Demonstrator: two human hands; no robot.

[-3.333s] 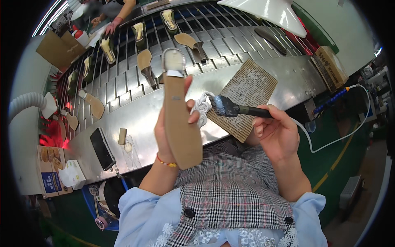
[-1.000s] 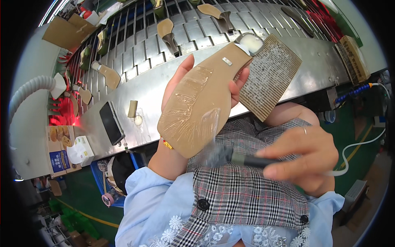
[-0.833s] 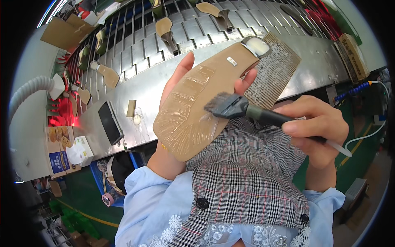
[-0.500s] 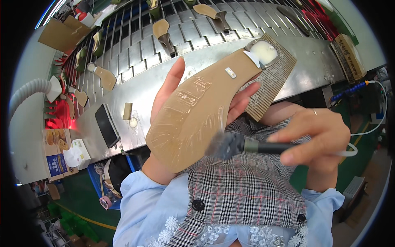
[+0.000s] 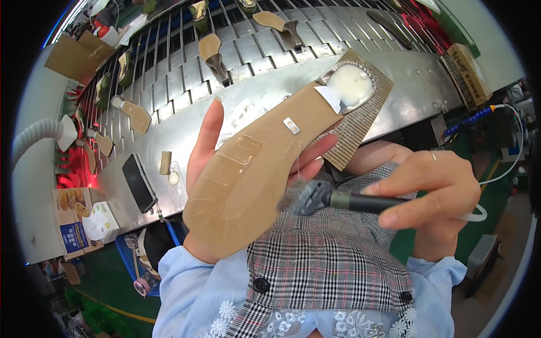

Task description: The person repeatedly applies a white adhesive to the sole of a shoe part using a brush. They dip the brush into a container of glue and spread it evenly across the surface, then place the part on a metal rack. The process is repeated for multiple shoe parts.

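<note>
A tan shoe sole (image 5: 242, 186) lies tilted across my left hand (image 5: 205, 141), which holds it from below. My thumb shows along its far left edge, and some fingertips curl past its right edge. Wet, shiny streaks cover the wide forefoot, and a small pale label (image 5: 291, 125) sits near the narrower end. My right hand (image 5: 431, 191) grips the dark handle of a glue brush (image 5: 360, 201). The blurred bristles are at the sole's right edge; whether they touch it I cannot tell. Beyond the narrow end, a shallow dish (image 5: 352, 85) contains white glue.
The dish stands on corrugated cardboard (image 5: 375, 107) on the metal bench (image 5: 417, 84). Behind runs a slatted conveyor (image 5: 248, 56) carrying several soles with heels. A phone (image 5: 139, 183), a tissue pack (image 5: 101, 221) and a white hose (image 5: 39, 134) are at left. A brown box (image 5: 466, 73) stands right.
The sole and my left hand have shifted slightly left in the picture, along with the background. The brush stays by the sole's right edge, and the wet streaks look more spread out.
</note>
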